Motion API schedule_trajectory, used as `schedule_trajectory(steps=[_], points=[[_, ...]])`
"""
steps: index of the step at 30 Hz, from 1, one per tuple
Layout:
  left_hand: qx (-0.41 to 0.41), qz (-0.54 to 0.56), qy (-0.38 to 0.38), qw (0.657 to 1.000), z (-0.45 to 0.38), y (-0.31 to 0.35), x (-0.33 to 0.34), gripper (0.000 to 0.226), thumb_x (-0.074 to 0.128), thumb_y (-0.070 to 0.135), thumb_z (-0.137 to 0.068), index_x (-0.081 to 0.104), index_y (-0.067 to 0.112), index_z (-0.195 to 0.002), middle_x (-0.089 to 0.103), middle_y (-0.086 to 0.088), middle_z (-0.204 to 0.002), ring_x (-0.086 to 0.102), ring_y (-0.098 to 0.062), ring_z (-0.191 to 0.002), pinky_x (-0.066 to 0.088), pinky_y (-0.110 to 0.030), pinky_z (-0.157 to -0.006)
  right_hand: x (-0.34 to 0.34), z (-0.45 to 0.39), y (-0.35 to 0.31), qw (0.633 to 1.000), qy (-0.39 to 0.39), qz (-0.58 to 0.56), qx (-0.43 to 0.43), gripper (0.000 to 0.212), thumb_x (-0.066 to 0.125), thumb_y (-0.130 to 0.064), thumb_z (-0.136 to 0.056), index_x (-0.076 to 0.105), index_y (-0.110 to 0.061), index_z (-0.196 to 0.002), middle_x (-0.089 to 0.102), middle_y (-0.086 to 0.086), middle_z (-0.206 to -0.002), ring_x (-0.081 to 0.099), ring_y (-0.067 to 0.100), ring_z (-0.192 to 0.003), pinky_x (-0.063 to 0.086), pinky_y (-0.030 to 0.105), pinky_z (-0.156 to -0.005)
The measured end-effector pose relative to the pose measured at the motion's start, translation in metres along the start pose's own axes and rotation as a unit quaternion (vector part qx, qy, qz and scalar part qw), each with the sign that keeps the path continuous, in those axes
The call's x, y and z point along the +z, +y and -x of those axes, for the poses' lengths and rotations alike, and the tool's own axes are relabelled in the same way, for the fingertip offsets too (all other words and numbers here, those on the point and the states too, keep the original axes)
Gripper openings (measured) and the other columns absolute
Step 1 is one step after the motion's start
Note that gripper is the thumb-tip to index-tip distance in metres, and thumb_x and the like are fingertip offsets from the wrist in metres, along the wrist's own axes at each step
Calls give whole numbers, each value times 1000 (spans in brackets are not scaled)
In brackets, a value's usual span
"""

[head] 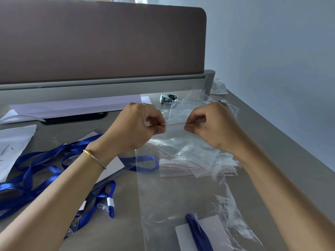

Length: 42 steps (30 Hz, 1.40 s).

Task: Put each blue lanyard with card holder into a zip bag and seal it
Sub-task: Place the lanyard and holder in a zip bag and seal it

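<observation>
Both arms reach forward over the grey worktop point(272, 134), and the two hands meet in the middle, held up above it. The left hand point(137, 125) has its fingers curled in, and its grip pinches the top edge of a clear zip bag point(181, 192) at the left end of the thin red zip line point(175, 125). The right hand point(212, 125) is curled the same way, and its grip pinches the right end of that red line. The line runs straight between the two hands. A thin bracelet point(94, 157) sits on the left wrist. The bag hangs down from the hands toward the person, and its lower part lies on the worktop. Inside the bag, near the bottom, lies a blue lanyard point(197, 232) across a white card holder point(212, 227). The bag is see-through and a bit wrinkled on its right side. Behind the hands is a messy pile of more clear zip bags point(190, 160) with red lines. To the left, more blue lanyards point(36, 171) lie loose and tangled on the worktop, some with white cards. A brown screen point(101, 42) stands at the back of the worktop.
</observation>
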<state>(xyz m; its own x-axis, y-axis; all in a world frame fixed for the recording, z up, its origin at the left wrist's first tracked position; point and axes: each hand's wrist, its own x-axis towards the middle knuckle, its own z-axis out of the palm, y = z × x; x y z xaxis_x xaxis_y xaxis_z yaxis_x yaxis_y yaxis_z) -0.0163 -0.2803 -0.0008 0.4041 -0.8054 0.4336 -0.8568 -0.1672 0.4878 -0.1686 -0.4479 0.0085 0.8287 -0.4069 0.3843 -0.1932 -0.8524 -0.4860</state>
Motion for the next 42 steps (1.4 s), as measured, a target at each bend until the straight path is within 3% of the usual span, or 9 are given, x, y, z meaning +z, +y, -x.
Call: schedule_trajectory(steps=[7,14,20,23,25,29,32,38,42], points=[[-20,-5,4,1000,1,-3,-4,14,84,16,-77,74,25,-74,66,17,-71,58,-4,-79,41,-9,-65,-4,-3,10,1000,-6,-7,7,8,84,-27,-77,77,-26,-75,75,-11,-74,70,0,-73,58,32,-80],[-25,-12,2,1000,1,-4,-8,17,83,18,-77,71,29,-73,65,19,-72,59,-3,-78,41,-10,-66,-8,-6,16,999,6,-26,17,10,86,-26,-76,76,-23,-74,73,-16,-71,67,-6,-71,50,9,-71],[-28,-18,6,999,0,-5,-8,17,83,19,-78,71,29,-73,66,19,-72,59,-2,-77,43,-10,-66,-9,-6,20,998,9,-58,24,12,86,-24,-76,75,-23,-72,70,-14,-67,64,-4,-64,47,12,-66],[-37,-7,10,999,0,-7,-9,14,83,18,-78,73,26,-75,66,18,-72,60,-4,-76,46,-14,-67,-10,-7,27,997,21,-59,37,17,87,-27,-74,73,-25,-65,67,-7,-61,57,5,-57,47,26,-62],[-33,-12,2,999,0,-6,-9,14,83,18,-78,73,26,-75,66,18,-73,60,-3,-75,44,-10,-66,-10,-8,29,997,24,-58,37,19,88,-26,-73,72,-25,-63,68,-5,-61,59,11,-58,50,31,-64],[-44,-17,11,999,0,-10,-9,9,83,18,-78,75,22,-77,67,16,-74,60,-4,-75,47,-16,-68,-12,-8,30,991,-17,-124,43,17,84,-15,-79,76,-28,-72,75,-7,-68,71,6,-67,59,30,-77],[-47,-15,17,999,0,-13,-8,10,84,17,-77,75,21,-76,67,14,-73,59,-6,-74,42,-12,-64,-11,-8,32,989,-19,-138,51,21,81,-8,-81,76,-28,-74,77,-4,-71,75,8,-71,60,31,-80],[-44,-15,21,999,0,-15,-6,9,83,13,-78,75,17,-78,66,13,-72,56,1,-67,39,-5,-61,-13,-6,31,984,-59,-156,61,26,74,-3,-86,77,-28,-85,78,-11,-75,75,4,-82,51,13,-80],[-41,-6,22,999,0,-15,-3,8,83,12,-78,76,17,-78,67,10,-73,57,-5,-70,41,-7,-61,-12,-6,33,985,-37,-156,65,21,73,-1,-87,79,-21,-88,77,-10,-73,74,1,-77,47,6,-72]])
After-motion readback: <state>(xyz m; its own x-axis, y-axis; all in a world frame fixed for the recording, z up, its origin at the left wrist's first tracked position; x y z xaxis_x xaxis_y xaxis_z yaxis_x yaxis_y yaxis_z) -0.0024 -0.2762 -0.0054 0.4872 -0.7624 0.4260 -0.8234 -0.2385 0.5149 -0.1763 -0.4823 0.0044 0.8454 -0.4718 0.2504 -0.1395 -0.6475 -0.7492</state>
